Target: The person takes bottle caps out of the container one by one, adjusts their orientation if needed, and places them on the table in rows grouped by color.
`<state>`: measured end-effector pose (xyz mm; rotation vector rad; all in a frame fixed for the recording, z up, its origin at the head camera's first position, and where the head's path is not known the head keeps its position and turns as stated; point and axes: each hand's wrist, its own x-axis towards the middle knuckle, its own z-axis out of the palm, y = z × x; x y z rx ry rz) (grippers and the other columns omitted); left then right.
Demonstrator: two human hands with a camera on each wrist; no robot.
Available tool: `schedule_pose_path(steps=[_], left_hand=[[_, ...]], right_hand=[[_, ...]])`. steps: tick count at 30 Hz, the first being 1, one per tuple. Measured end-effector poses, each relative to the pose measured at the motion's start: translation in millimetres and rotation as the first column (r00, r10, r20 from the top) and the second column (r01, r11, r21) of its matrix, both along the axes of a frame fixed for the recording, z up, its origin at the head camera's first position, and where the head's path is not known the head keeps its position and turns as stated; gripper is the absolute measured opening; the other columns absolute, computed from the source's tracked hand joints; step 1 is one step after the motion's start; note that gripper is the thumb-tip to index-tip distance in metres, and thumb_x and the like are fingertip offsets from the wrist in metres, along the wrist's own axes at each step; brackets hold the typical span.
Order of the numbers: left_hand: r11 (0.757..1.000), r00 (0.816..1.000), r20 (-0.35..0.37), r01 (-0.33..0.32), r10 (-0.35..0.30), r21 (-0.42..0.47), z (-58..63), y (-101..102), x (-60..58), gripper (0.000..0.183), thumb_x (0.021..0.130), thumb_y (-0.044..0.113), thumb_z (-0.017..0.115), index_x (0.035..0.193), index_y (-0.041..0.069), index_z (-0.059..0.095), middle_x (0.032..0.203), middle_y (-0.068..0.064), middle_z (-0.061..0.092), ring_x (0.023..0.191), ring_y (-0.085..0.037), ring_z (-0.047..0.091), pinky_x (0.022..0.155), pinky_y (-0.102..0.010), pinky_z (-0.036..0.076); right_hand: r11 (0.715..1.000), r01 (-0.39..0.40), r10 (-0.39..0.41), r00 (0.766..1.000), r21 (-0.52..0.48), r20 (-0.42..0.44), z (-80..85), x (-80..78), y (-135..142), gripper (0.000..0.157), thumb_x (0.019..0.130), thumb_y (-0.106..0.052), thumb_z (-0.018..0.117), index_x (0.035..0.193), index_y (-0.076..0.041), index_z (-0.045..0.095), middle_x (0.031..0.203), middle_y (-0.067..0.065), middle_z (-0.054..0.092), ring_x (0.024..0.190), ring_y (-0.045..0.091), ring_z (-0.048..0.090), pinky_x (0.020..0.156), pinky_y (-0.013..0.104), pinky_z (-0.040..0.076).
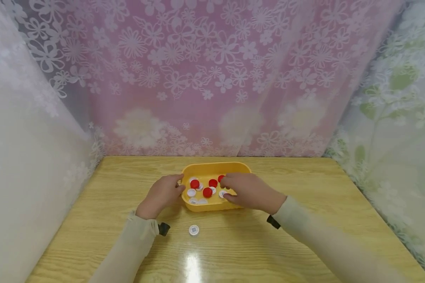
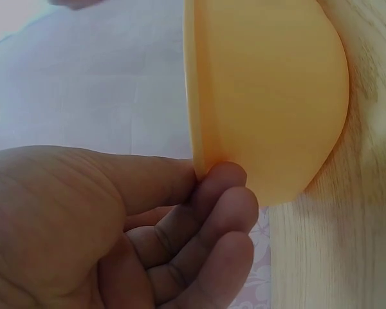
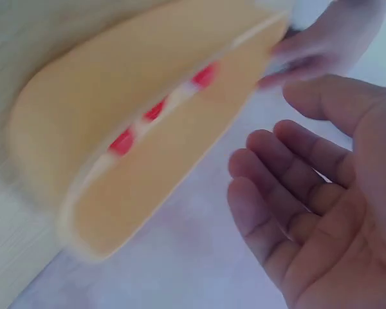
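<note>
Rim [image 2: 192, 90] pinched in the left hand [image 1: 161, 195], a yellow tray [image 1: 207, 169] holds red and white caps [image 1: 207, 192] beneath the relaxed, lightly bent right hand [image 1: 252, 191].

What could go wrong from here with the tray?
1. The left hand pinches the yellow tray by its rim at one end; a tug might slide or tilt it.
2. The right hand, over the other end, might bump the loose red discs and white discs.
3. A lone disc lies outside on the table; the left sleeve might brush it.
</note>
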<state>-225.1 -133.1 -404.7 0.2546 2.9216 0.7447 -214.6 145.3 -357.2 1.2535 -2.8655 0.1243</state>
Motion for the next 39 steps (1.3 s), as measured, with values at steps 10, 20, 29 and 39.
schedule_pose_path(steps=[10, 20, 29, 39], left_hand=[[1.0, 1.0, 0.002, -0.002, 0.002, -0.009, -4.2, -2.4, -2.9, 0.051, 0.102, 0.024, 0.067, 0.149, 0.006, 0.056, 0.103, -0.004, 0.071, 0.077, -0.018, 0.057, 0.071, -0.031, 0.05], [1.0, 1.0, -0.003, -0.027, 0.027, 0.005, 0.1, 2.0, -2.9, 0.05, 0.102, 0.023, 0.067, 0.147, 0.005, 0.057, 0.113, -0.009, 0.072, 0.08, -0.018, 0.059, 0.073, -0.031, 0.052], [0.998, 0.998, 0.024, -0.056, 0.056, 0.014, -2.2, 3.2, -2.2, 0.05, 0.101, 0.023, 0.068, 0.147, 0.006, 0.058, 0.122, -0.01, 0.071, 0.079, -0.017, 0.06, 0.07, -0.029, 0.052], [0.998, 0.998, 0.025, -0.065, 0.065, 0.02, -1.6, 3.6, -2.1, 0.05, 0.101, 0.023, 0.068, 0.146, 0.006, 0.059, 0.108, -0.008, 0.072, 0.074, -0.016, 0.059, 0.067, -0.028, 0.052]], right_hand=[[0.966, -0.005, -0.017, 0.996, 0.259, 0.082, -11.1, -57.9, 39.2, 0.025, 0.091, -0.027, 0.081, 0.077, -0.019, 0.062, 0.07, -0.007, 0.056, 0.063, 0.013, 0.045, 0.061, 0.029, 0.041], [0.908, -0.152, 0.078, 0.977, 0.391, 0.199, -22.3, -77.6, 35.3, 0.018, 0.093, -0.028, 0.077, 0.082, -0.019, 0.065, 0.068, -0.01, 0.051, 0.064, 0.013, 0.045, 0.068, 0.031, 0.04], [0.904, -0.174, 0.076, 0.964, 0.391, 0.254, -31.0, -74.5, 25.3, 0.013, 0.097, -0.02, 0.072, 0.085, -0.017, 0.068, 0.069, -0.009, 0.051, 0.068, 0.014, 0.048, 0.071, 0.031, 0.044], [0.91, -0.17, 0.071, 0.963, 0.379, 0.261, -38.7, -77.7, 22.2, 0.017, 0.099, -0.017, 0.069, 0.082, -0.019, 0.065, 0.073, -0.008, 0.05, 0.069, 0.013, 0.047, 0.073, 0.028, 0.045]])
